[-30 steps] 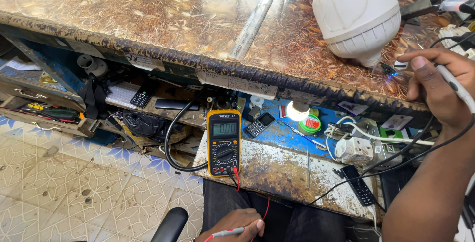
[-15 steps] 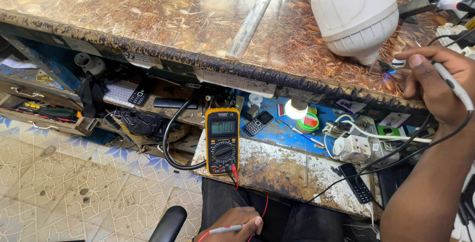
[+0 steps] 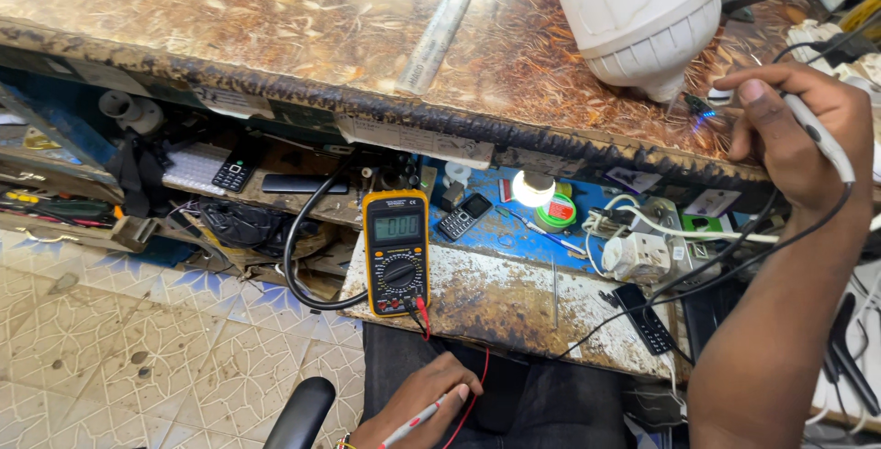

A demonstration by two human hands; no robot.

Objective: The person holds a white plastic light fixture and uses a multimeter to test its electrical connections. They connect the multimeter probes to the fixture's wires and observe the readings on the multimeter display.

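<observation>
A white pen-shaped tool [image 3: 819, 137] is gripped in the closed fingers of the right hand [image 3: 798, 137] beside one large white bulb [image 3: 642, 17] on the worktop, while one red-leaded probe [image 3: 418, 420] is pinched by the left hand [image 3: 418, 403] in the lap, below one yellow multimeter [image 3: 396, 252] laid display-up for reading.

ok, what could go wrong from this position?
The multimeter sits at the shelf edge with its leads hanging down; a tug from the left hand holding the red probe might pull it off. The right hand holds a white tool beside the white bulb, which could be nudged.
</observation>
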